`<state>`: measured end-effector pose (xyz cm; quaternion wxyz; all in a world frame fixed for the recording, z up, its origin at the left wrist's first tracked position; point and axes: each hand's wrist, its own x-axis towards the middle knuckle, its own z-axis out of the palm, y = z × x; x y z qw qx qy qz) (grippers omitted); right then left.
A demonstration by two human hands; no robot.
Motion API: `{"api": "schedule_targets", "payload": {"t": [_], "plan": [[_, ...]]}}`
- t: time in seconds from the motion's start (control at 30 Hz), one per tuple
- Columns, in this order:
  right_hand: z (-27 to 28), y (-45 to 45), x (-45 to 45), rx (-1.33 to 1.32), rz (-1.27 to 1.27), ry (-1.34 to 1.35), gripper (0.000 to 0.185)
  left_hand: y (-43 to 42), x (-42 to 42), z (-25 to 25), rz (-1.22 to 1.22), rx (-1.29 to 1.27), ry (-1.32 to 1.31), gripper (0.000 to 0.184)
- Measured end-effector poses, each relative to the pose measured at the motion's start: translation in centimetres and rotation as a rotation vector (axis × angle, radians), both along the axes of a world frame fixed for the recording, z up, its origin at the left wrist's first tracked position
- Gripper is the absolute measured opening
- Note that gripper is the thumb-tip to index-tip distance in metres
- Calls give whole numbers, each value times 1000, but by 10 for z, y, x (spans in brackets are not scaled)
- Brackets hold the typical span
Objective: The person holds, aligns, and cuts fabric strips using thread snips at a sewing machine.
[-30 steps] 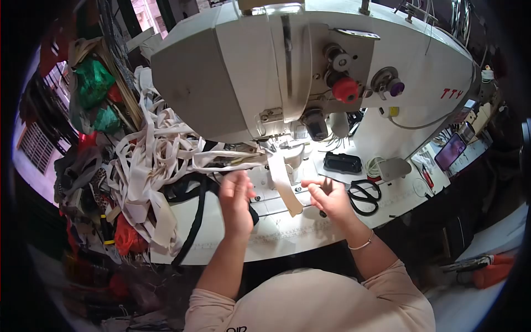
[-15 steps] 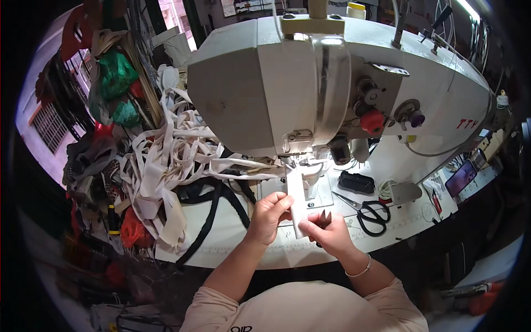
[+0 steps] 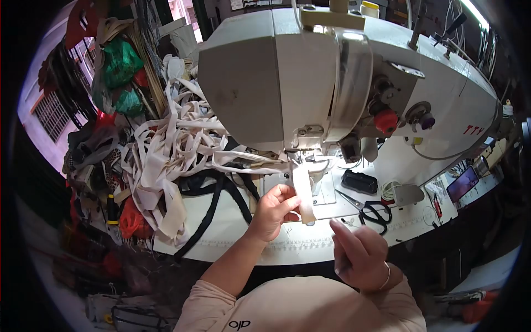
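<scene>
A pale fabric strip (image 3: 303,193) runs down from the needle area of the sewing machine (image 3: 243,83) toward me. My left hand (image 3: 272,213) pinches its left edge between thumb and fingers, near the lower end. That lower end hangs free over the white table. My right hand (image 3: 360,255) is off the strip, to its lower right by the table's front edge. Its fingers are curled and slightly blurred, and what lies inside them is hidden.
A tangled heap of pale strips (image 3: 160,160) covers the table's left side, beside black strips (image 3: 207,221). On the right lie black-handled scissors (image 3: 376,217), a black case (image 3: 359,181) and a phone (image 3: 462,183). A ruler scale (image 3: 298,243) follows the front edge.
My right hand has let go of the strip and drawn back to the lower right; the two dark pointed tips at its fingers no longer show. My left hand keeps its pinch.
</scene>
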<state>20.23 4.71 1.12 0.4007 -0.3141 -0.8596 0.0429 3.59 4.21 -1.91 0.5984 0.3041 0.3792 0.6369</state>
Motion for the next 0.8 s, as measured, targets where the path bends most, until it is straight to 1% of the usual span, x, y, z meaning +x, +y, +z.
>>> {"api": "schedule_targets", "payload": {"t": [0.07,0.1,0.23,0.27,0.33,0.4,0.43,0.57,0.77,0.8], "plan": [[1,4,-5,18,-56,-122,19,-3,3,-1,-15,5,-1,8],[1,2,-3,13,-61,-127,19,-5,4,-4,-19,0,-5,8],[9,-1,1,28,-33,123,9,-7,-1,-20,-144,-5,65,6],[6,2,0,23,-29,123,9,-9,-1,-22,-140,-10,64,6],[-13,13,-1,-351,84,92,6,-16,0,-26,-103,-10,79,6],[-28,24,-3,-708,190,62,8,-17,0,-27,-76,5,97,5],[-31,26,-4,-701,185,66,8,-16,1,-27,-82,13,100,5],[-42,24,-11,-980,310,454,14,-14,-1,-24,-62,37,159,7],[-40,32,-19,-1020,325,577,13,-1,-7,-9,-68,16,153,9],[-37,33,-20,-1062,318,617,13,2,-8,-7,-59,16,156,9]]}}
